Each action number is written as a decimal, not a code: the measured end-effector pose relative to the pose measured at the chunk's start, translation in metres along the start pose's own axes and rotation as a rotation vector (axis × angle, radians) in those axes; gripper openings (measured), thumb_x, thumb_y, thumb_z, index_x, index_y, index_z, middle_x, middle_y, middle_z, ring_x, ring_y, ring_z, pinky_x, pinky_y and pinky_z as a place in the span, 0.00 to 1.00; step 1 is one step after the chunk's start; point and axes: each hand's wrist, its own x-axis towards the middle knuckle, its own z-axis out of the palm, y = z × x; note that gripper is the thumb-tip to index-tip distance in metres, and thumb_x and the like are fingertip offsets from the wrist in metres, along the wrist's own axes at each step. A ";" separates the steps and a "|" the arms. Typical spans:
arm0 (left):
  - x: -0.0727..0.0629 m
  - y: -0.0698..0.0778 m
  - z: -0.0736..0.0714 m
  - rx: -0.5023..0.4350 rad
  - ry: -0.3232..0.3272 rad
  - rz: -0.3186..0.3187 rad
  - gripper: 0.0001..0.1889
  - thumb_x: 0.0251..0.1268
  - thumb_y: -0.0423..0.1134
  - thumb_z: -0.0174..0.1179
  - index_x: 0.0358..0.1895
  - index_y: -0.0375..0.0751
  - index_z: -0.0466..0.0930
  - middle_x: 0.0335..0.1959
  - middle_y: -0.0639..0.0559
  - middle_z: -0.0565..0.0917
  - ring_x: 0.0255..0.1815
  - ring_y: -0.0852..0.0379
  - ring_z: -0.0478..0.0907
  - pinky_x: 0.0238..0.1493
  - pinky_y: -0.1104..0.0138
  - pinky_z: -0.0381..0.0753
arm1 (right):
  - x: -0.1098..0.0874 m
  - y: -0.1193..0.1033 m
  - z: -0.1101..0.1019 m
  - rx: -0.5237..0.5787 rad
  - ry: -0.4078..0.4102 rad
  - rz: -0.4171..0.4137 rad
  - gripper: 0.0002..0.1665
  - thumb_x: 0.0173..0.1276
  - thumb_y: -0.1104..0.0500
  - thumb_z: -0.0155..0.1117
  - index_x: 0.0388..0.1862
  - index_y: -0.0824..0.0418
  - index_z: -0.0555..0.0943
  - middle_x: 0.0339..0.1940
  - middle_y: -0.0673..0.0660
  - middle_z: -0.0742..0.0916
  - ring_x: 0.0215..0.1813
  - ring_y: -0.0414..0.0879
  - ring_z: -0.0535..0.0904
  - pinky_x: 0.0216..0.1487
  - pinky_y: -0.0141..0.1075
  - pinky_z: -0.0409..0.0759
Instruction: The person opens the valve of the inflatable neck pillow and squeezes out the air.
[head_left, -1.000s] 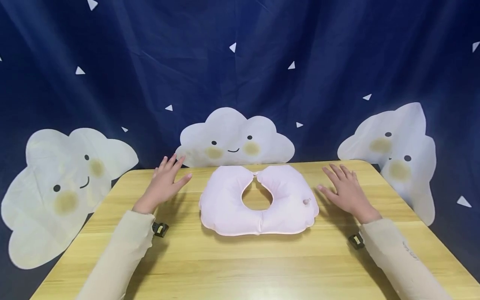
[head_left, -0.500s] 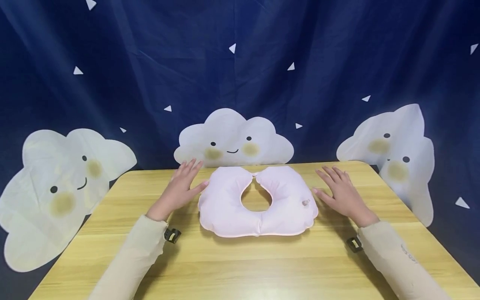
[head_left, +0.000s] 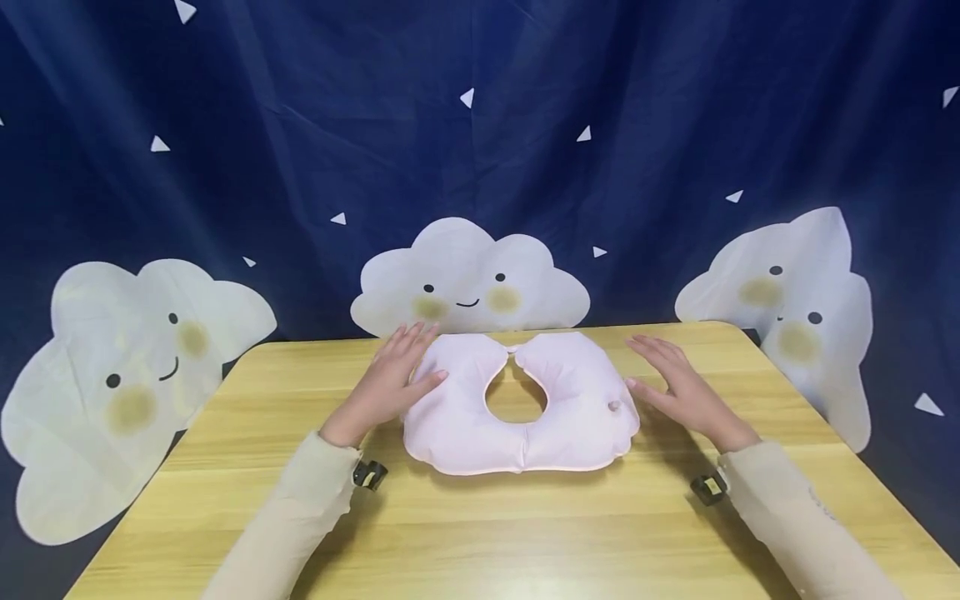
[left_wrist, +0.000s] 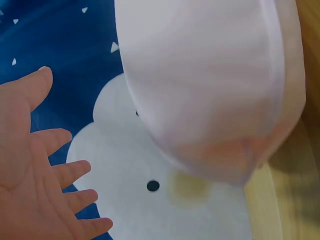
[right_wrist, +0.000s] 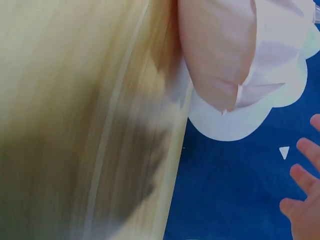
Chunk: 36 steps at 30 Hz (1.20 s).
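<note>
1. Sleeves (head_left: 288,517) nearest, over table (head_left: 510,542).
2. L hand (head_left: 386,383): fingers spread wide, nothing held; beside pillow's L end, gap visible in L wrist view.
3. R hand (head_left: 686,392): fingers straight, thumb out, nothing held; nr R end, contact unclear.
4. Pillow (head_left: 517,446) lies on table btwn hands, valve (head_left: 614,406) on R half.
5. Step prob. = lining up for a grip; next move likely needs both hands curling round ends, evenly.
6. Curtain (head_left: 420,125) behind.
</note>
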 end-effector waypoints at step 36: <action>0.015 0.059 0.030 -0.026 -0.113 0.133 0.36 0.67 0.57 0.52 0.74 0.47 0.54 0.75 0.47 0.54 0.74 0.44 0.50 0.71 0.50 0.53 | -0.003 -0.044 -0.004 0.266 -0.075 -0.134 0.26 0.49 0.71 0.72 0.50 0.70 0.80 0.48 0.64 0.83 0.53 0.46 0.74 0.57 0.18 0.63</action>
